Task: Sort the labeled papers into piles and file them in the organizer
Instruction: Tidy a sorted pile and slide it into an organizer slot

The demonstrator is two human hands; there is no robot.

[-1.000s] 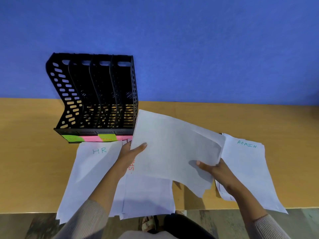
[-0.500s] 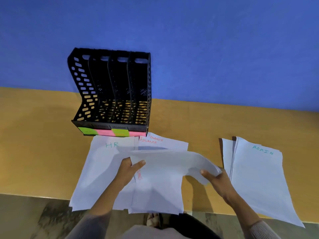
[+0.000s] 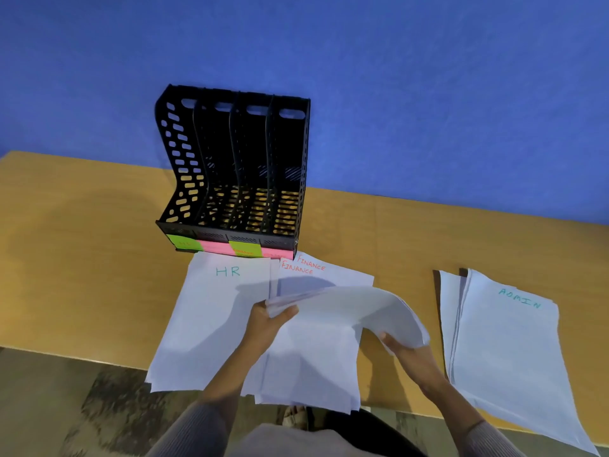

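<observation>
Both hands hold a bowed stack of white papers [image 3: 356, 308] just above the table. My left hand [image 3: 267, 324] pinches its left edge and my right hand [image 3: 400, 349] grips its right edge from below. Under the stack lies the FINANCE pile [image 3: 316, 357], its red labels showing at the top. The HR pile [image 3: 204, 324] lies to the left, partly under my left wrist. The ADMIN pile [image 3: 504, 354] lies apart on the right. The black organizer [image 3: 237, 173] with four empty slots stands behind the piles, with green and pink sticky labels on its front lip.
The wooden table [image 3: 82, 258] runs along a blue wall [image 3: 428, 94]. The piles overhang the table's near edge, above a dark patterned floor [image 3: 66, 407].
The held stack came down from a raised, tilted position to a low, bowed one over the FINANCE pile. The view has shifted left, so everything sits further right in the frame.
</observation>
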